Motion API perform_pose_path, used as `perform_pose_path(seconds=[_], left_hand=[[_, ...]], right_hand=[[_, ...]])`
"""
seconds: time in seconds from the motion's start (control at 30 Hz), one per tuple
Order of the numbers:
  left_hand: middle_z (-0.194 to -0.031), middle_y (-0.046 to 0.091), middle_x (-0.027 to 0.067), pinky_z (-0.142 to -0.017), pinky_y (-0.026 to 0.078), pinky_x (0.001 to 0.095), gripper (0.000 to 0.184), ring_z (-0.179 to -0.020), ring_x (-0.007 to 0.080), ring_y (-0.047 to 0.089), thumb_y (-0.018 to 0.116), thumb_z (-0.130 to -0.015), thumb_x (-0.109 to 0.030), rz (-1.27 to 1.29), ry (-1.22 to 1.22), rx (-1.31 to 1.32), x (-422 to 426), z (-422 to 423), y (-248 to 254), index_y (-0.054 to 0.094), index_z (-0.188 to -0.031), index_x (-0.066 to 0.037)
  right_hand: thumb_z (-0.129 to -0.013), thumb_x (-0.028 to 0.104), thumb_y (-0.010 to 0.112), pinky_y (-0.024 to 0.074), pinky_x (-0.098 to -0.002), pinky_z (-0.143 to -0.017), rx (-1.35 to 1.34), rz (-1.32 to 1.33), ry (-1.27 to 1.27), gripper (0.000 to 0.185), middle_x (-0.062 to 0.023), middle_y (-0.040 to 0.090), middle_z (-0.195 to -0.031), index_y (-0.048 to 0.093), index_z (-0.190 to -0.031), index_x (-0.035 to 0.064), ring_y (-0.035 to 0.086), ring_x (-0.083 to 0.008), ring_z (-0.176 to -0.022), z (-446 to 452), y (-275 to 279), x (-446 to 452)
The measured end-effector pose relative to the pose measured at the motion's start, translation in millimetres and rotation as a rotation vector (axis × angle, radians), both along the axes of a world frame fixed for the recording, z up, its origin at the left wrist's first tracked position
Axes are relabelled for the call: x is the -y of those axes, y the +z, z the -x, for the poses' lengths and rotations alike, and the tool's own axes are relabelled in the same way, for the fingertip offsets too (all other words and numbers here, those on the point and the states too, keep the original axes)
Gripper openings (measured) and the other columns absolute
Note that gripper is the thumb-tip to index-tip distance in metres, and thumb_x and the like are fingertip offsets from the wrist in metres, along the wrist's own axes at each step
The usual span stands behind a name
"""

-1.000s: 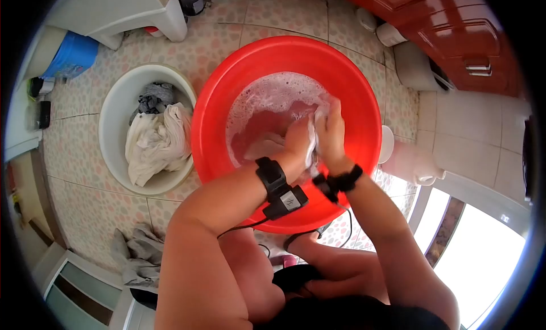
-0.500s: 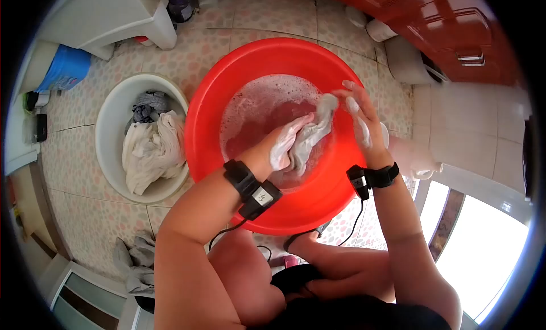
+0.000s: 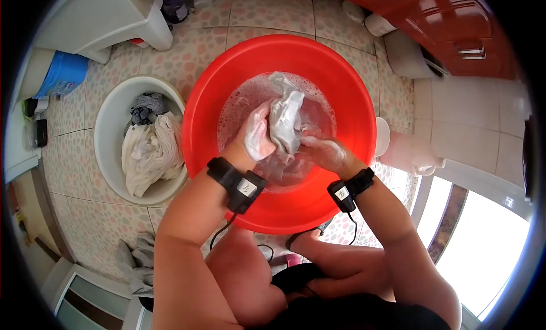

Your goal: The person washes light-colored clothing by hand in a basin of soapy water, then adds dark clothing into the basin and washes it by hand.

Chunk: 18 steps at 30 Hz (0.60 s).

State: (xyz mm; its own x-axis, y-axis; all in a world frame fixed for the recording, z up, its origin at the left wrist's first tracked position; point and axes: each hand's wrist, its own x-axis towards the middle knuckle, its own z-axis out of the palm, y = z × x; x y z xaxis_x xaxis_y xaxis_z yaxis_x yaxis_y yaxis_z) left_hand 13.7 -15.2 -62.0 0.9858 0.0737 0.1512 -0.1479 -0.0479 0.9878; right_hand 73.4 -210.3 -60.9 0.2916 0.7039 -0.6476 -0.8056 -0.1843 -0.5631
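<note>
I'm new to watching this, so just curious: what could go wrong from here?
The grey cloth might slip, since white suds coat the left hand and right hand. The black box on the left wrist is close to the soapy water in the red basin, so it could get splashed.
</note>
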Motion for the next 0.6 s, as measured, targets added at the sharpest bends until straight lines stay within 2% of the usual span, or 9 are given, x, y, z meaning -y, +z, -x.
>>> perform_pose_path(seconds=[0.07, 0.1, 0.2, 0.23, 0.3, 0.37, 0.43, 0.53, 0.6], left_hand=[[-0.098, 0.057, 0.0061, -0.082, 0.046, 0.0316, 0.025, -0.092, 0.0173, 0.055, 0.041, -0.091, -0.019, 0.645, 0.015, -0.138, -1, -1, -1, 0.051, -0.109, -0.005], [-0.098, 0.057, 0.0061, -0.082, 0.046, 0.0316, 0.025, -0.092, 0.0173, 0.055, 0.041, -0.091, -0.019, 0.645, 0.015, -0.137, -3, -3, 1, 0.051, -0.109, -0.005], [-0.099, 0.057, 0.0058, -0.084, 0.044, 0.0301, 0.023, -0.095, 0.0156, 0.054, 0.044, -0.09, -0.018, 1.433, 0.028, -0.503, -5, -6, 9, 0.053, -0.105, -0.003], [-0.099, 0.057, 0.0058, -0.084, 0.044, 0.0301, 0.023, -0.095, 0.0156, 0.054, 0.044, -0.09, -0.018, 1.434, 0.029, -0.501, -5, -6, 5, 0.053, -0.105, -0.003], [-0.097, 0.057, 0.0042, -0.079, 0.044, 0.0279, 0.02, -0.092, 0.0135, 0.054, 0.045, -0.09, -0.016, 0.747, 0.089, -0.188, -5, -5, 0, 0.054, -0.103, -0.004], [-0.095, 0.057, 0.0037, -0.077, 0.044, 0.0267, 0.019, -0.089, 0.0127, 0.054, 0.044, -0.09, -0.015, 0.89, 0.061, -0.311, -9, -2, 2, 0.054, -0.102, -0.004], [-0.093, 0.057, 0.0032, -0.075, 0.043, 0.0256, 0.018, -0.086, 0.0119, 0.054, 0.044, -0.089, -0.014, 1.036, 0.029, -0.435, -8, 0, 3, 0.055, -0.1, -0.005], [-0.088, 0.056, 0.0024, -0.073, 0.042, 0.0233, 0.017, -0.081, 0.0106, 0.052, 0.044, -0.09, -0.015, 1.021, 0.17, -0.456, -6, -1, -2, 0.055, -0.099, -0.006], [-0.091, 0.055, 0.0031, -0.078, 0.04, 0.0245, 0.02, -0.087, 0.0123, 0.051, 0.048, -0.089, -0.018, 0.442, 0.138, -0.546, -11, -1, 2, 0.055, -0.1, -0.003]], right_hand=[[-0.092, 0.034, 0.039, 0.0359, -0.0367, -0.095, -0.072, -0.104, -0.047, 0.046, -0.0147, 0.049, -0.12, 0.044, -0.12, -0.0017, 0.048, -0.0237, -0.11, -4, 2, -2], [-0.091, 0.032, 0.041, 0.035, -0.0361, -0.096, -0.159, -0.168, -0.144, 0.045, -0.0144, 0.048, -0.121, 0.043, -0.121, -0.0018, 0.046, -0.0234, -0.112, -6, 11, -5], [-0.091, 0.029, 0.045, 0.0364, -0.0351, -0.096, -0.427, -0.175, -0.215, 0.045, -0.0145, 0.049, -0.121, 0.042, -0.123, -0.0015, 0.047, -0.0233, -0.111, -9, 29, -6], [-0.09, 0.029, 0.047, 0.0385, -0.0347, -0.094, -0.607, -0.12, -0.193, 0.045, -0.015, 0.049, -0.12, 0.042, -0.124, -0.0011, 0.049, -0.0234, -0.108, -8, 32, -5], [-0.09, 0.03, 0.046, 0.0385, -0.0347, -0.094, -0.469, -0.031, -0.154, 0.046, -0.0141, 0.049, -0.121, 0.042, -0.124, -0.0009, 0.049, -0.0231, -0.109, 2, 38, -2], [-0.091, 0.032, 0.045, 0.0385, -0.0346, -0.094, -0.33, 0.057, -0.114, 0.047, -0.0133, 0.049, -0.122, 0.042, -0.124, -0.0008, 0.049, -0.0228, -0.109, 0, 38, 6], [-0.092, 0.028, 0.042, 0.0373, -0.0346, -0.095, 0.11, 0.093, 0.271, 0.043, -0.0108, 0.048, -0.122, 0.042, -0.124, -0.0005, 0.048, -0.0209, -0.11, -16, 36, 29], [-0.094, 0.025, 0.037, 0.0365, -0.035, -0.097, 0.093, -0.06, -0.045, 0.042, -0.013, 0.049, -0.122, 0.039, -0.125, -0.0023, 0.048, -0.0225, -0.111, -37, 67, 22], [-0.094, 0.025, 0.036, 0.0353, -0.0364, -0.098, 0.086, -0.148, -0.139, 0.041, -0.0133, 0.049, -0.122, 0.039, -0.125, -0.0022, 0.048, -0.0233, -0.112, -44, 69, 19]])
